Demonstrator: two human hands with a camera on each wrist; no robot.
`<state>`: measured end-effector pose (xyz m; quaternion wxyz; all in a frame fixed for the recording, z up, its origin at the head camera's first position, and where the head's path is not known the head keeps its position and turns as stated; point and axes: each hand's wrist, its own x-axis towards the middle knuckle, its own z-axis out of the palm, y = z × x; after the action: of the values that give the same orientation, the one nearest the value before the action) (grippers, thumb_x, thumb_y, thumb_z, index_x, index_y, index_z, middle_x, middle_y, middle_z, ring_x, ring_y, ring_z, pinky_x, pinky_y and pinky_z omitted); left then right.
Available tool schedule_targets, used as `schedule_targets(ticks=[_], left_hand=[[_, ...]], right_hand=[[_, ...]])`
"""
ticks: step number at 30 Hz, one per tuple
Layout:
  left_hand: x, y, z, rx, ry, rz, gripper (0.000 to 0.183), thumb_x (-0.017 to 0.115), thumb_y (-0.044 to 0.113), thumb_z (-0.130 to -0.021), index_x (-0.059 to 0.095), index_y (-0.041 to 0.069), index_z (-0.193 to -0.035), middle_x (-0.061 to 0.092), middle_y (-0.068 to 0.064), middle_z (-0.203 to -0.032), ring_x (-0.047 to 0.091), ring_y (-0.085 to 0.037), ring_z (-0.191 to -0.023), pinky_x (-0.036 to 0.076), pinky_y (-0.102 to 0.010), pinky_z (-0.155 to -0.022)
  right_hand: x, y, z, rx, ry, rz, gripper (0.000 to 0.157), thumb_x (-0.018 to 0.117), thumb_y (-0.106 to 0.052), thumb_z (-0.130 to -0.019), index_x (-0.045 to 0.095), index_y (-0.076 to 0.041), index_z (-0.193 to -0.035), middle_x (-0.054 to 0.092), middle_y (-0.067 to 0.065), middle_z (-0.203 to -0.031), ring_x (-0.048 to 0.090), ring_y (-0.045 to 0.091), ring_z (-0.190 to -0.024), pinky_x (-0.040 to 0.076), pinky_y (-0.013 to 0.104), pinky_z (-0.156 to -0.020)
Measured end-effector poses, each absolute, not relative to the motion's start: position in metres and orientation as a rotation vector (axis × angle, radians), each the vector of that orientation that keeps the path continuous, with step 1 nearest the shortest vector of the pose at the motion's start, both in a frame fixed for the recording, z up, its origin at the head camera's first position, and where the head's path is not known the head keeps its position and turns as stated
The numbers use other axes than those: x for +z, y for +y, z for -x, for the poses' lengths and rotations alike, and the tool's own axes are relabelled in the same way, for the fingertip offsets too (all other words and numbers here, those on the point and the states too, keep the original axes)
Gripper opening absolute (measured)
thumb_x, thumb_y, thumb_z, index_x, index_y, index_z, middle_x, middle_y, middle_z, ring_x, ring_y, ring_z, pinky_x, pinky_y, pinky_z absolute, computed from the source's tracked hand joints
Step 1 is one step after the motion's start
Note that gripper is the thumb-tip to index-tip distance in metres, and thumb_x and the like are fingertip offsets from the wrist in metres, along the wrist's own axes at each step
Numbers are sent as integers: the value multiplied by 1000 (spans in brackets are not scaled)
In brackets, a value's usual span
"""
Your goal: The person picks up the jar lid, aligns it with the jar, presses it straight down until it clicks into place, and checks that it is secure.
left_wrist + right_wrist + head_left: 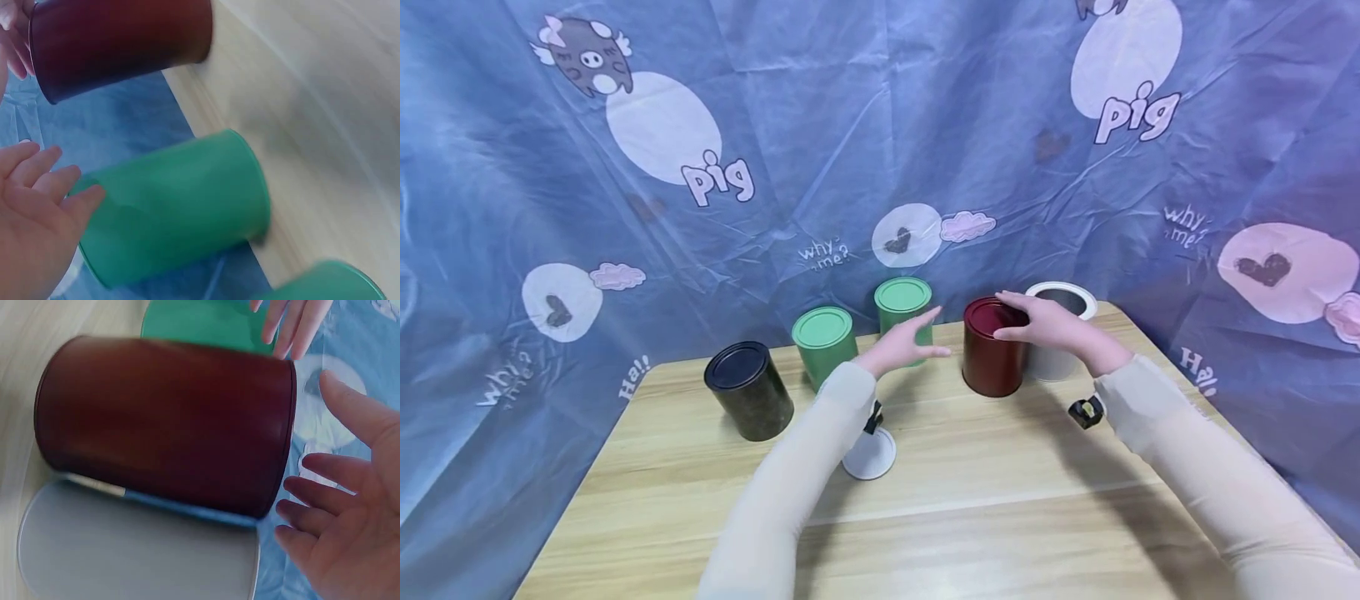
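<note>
A dark red can (992, 362) with its lid on stands upright on the table. My right hand (1051, 327), fingers spread, hovers at the top of this can and holds nothing. Right behind that hand stands a white can (1054, 363) with its top open and a dark inside. My left hand (898, 345) is also spread and holds nothing, overlapping the rear green can (902, 295) in the head view. In the left wrist view its fingertips are right by the top end of a green can (181, 206), with the red can (125, 44) beyond.
A second green can (823, 329) and a black can (749, 392) stand to the left, both lidded. A round white lid (870, 455) lies flat on the wooden table (970, 500), near my left wrist. A blue printed cloth (820, 125) hangs behind the table.
</note>
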<state>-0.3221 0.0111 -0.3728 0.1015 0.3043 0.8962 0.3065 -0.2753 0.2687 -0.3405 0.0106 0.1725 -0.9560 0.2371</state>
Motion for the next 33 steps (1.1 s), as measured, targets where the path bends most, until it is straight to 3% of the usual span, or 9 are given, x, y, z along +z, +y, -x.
schedule_targets(ticks=[11, 18, 22, 26, 33], left_hand=[[-392, -52, 287, 913, 2637, -901, 91, 73, 35, -85, 19, 17, -156, 22, -7, -160, 29, -31, -144, 23, -45, -119], [-406, -96, 262, 880, 2692, -863, 90, 74, 30, -84, 22, 14, -155, 18, -8, -161, 16, -33, -149, 18, -52, -119], [-417, -115, 249, 881, 2695, -879, 88, 75, 26, -84, 24, 5, -153, 16, -13, -161, 6, -38, -149, 13, -59, -117], [-427, -128, 238, 822, 2696, -908, 91, 74, 28, -84, 22, -1, -152, 13, -21, -160, 3, -45, -147, 10, -65, -115], [-438, -143, 223, 626, 2711, -860, 100, 73, 38, -84, 13, -1, -154, 6, -26, -160, 1, -49, -145, 9, -67, -114]], right_hand=[[-354, 217, 256, 703, -2884, -712, 69, 70, -25, -89, 41, 9, -141, 35, 31, -148, 25, 49, -141, 23, 57, -115], [-367, 187, 242, 716, -2842, -831, 70, 71, -24, -88, 40, 7, -143, 36, 28, -149, 28, 47, -140, 26, 56, -115], [-382, 172, 238, 752, -2888, -900, 74, 70, -29, -89, 36, 5, -146, 32, 25, -153, 27, 45, -142, 26, 55, -115], [-401, 159, 235, 788, -2920, -971, 78, 69, -32, -89, 34, 7, -146, 30, 27, -153, 26, 45, -142, 25, 56, -115], [-430, 136, 229, 780, -2980, -1109, 82, 69, -33, -89, 31, 13, -145, 28, 32, -151, 24, 48, -142, 22, 56, -116]])
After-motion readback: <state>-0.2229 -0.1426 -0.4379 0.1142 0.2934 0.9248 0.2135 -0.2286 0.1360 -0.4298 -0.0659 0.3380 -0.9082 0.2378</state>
